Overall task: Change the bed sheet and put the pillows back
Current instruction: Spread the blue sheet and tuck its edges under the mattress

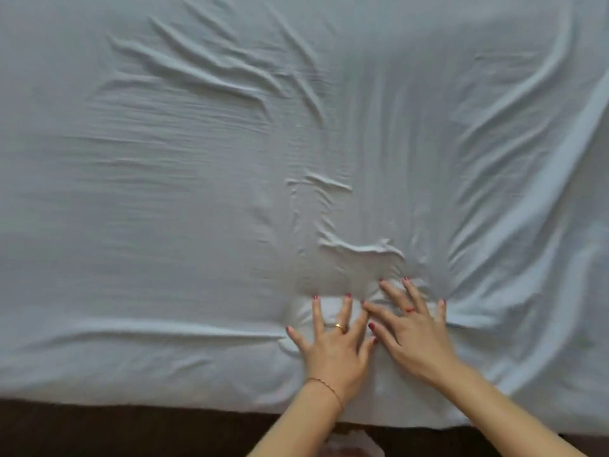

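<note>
A pale blue-white bed sheet [197,199] lies spread over the bed and fills nearly the whole view. It is creased, with long folds at the upper left and down the right side. My left hand [333,347] and my right hand [412,331] rest flat on the sheet near the front edge, side by side, fingers spread, index fingers overlapping. A small bunched ridge of fabric [362,249] sits just beyond the fingertips. Neither hand holds anything. No pillows are in view.
The dark bed frame or floor [115,430] runs along the bottom below the sheet's front edge. A pale patch of fabric or floor [349,443] shows between my forearms.
</note>
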